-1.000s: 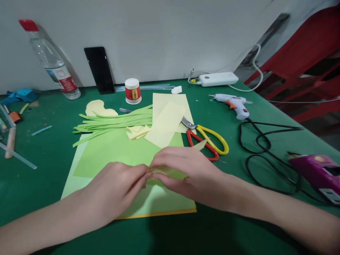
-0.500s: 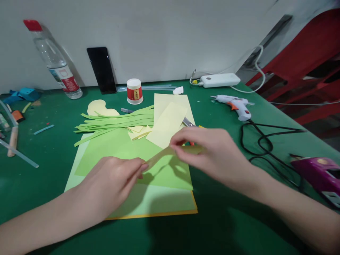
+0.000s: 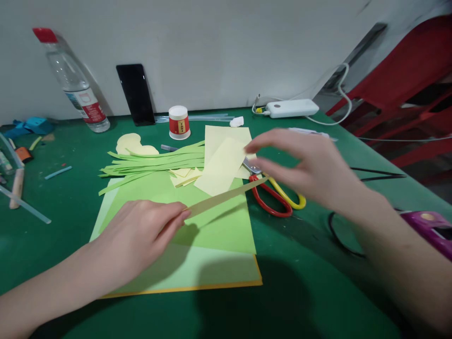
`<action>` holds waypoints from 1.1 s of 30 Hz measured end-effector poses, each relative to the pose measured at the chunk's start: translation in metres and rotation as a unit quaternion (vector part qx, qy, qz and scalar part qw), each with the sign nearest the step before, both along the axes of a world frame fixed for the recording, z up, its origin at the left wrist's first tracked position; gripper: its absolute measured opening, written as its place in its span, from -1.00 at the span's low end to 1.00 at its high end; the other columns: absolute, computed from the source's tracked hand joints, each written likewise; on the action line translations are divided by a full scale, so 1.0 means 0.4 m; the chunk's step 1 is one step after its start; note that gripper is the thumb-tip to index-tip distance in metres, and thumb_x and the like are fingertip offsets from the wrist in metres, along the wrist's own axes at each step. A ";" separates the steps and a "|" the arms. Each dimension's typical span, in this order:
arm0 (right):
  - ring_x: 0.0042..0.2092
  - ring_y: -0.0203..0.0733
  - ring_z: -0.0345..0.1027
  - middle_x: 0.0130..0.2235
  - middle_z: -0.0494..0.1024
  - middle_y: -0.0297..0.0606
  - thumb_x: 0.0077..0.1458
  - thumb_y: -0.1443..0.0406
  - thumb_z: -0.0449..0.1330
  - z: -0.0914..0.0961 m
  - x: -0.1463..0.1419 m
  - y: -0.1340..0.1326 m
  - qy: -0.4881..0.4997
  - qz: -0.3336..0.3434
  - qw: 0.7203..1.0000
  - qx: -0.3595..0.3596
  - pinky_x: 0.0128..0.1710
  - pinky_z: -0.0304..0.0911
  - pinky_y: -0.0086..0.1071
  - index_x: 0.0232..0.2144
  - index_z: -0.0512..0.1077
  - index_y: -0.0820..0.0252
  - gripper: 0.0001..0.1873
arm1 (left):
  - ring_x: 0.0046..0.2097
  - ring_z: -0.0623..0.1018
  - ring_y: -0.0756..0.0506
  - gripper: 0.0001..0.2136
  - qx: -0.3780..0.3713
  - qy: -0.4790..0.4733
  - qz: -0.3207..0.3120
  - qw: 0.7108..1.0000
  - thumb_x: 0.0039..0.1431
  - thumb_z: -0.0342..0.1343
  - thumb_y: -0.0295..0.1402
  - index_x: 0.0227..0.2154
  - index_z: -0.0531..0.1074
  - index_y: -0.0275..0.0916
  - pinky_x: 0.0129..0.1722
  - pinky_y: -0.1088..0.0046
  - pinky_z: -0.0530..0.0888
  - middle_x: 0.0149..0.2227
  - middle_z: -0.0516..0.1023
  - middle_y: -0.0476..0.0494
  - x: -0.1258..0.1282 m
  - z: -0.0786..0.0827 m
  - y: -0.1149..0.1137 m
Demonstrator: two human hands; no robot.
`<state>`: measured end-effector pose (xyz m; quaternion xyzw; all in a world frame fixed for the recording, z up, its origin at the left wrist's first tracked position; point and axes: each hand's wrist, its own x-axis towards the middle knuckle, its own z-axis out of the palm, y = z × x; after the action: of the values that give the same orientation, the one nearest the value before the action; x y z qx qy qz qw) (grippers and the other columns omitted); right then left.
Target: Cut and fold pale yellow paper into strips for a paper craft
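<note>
My left hand (image 3: 151, 230) pinches one end of a pale yellow paper strip (image 3: 222, 197), which slants up to the right above the green paper sheets (image 3: 226, 230). My right hand (image 3: 300, 165) holds nothing; its thumb and fingers are apart, above the strip's far end. Beneath that hand lie scissors (image 3: 273, 202) with red and yellow handles, their blades partly covered by pale yellow paper pieces (image 3: 226, 165). A bundle of thin green paper strips (image 3: 158, 160) rests on the stack's upper left, beside small folded yellow scraps (image 3: 185, 176).
Along the wall stand a water bottle (image 3: 83, 94), a black phone (image 3: 136, 94) and a red-and-white paper cup (image 3: 179, 123). A white power bank-like box (image 3: 292, 108) trails a cable. The glue gun (image 3: 310, 133) is mostly behind my right hand. A purple device (image 3: 429, 230) sits far right.
My right hand has let go of the yellow strip and moved up and right, its fingers parting. The scissors' handles have come into view. My left hand keeps its pinch.
</note>
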<state>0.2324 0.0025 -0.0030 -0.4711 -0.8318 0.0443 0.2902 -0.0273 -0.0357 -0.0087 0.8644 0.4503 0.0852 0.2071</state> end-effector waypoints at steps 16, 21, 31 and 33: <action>-0.56 -0.36 0.22 -0.60 0.43 -0.30 0.12 0.41 0.02 -0.072 -0.137 -0.136 -0.196 0.148 0.964 -0.106 -0.54 -0.09 -0.43 -0.49 0.42 0.26 -0.78 | -0.34 0.54 -0.03 -0.82 0.094 -0.053 -0.112 0.988 0.19 -0.09 -0.45 -0.28 0.41 -0.25 -0.38 0.51 0.42 -0.34 0.57 -0.06 0.034 -0.069 -0.022; -0.59 -0.37 0.18 -0.61 0.43 -0.31 0.08 0.43 0.04 -0.070 -0.142 -0.140 -0.218 0.143 0.957 -0.127 -0.55 -0.16 -0.40 -0.48 0.42 0.25 -0.82 | -0.39 0.55 -0.03 -0.80 0.107 -0.070 -0.104 0.986 0.17 -0.08 -0.44 -0.35 0.47 -0.25 -0.42 0.53 0.42 -0.41 0.58 -0.06 0.039 -0.054 -0.020; -0.61 -0.35 0.16 -0.64 0.44 -0.29 0.02 0.42 -0.01 -0.028 -0.101 -0.103 -0.204 0.065 0.960 -0.181 -0.58 -0.21 -0.40 -0.64 0.41 0.23 -0.70 | -0.48 0.54 -0.11 -0.84 0.033 -0.025 0.075 0.996 -0.03 0.09 -0.31 -0.45 0.57 -0.17 -0.48 0.46 0.38 -0.46 0.61 -0.07 -0.018 -0.045 0.092; -0.60 -0.35 0.17 -0.63 0.44 -0.29 0.04 0.38 -0.02 -0.011 -0.081 -0.088 -0.139 0.058 0.971 -0.187 -0.58 -0.15 -0.41 -0.64 0.42 0.22 -0.69 | -0.49 0.52 -0.13 -0.86 0.027 -0.023 0.132 0.991 -0.08 0.12 -0.31 -0.49 0.57 -0.17 -0.51 0.44 0.36 -0.48 0.60 -0.09 -0.036 -0.040 0.126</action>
<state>0.2001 -0.0325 -0.0072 -0.4697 -0.8668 0.1497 0.0750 -0.0418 0.0148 -0.0247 0.8006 0.5529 0.1435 0.1807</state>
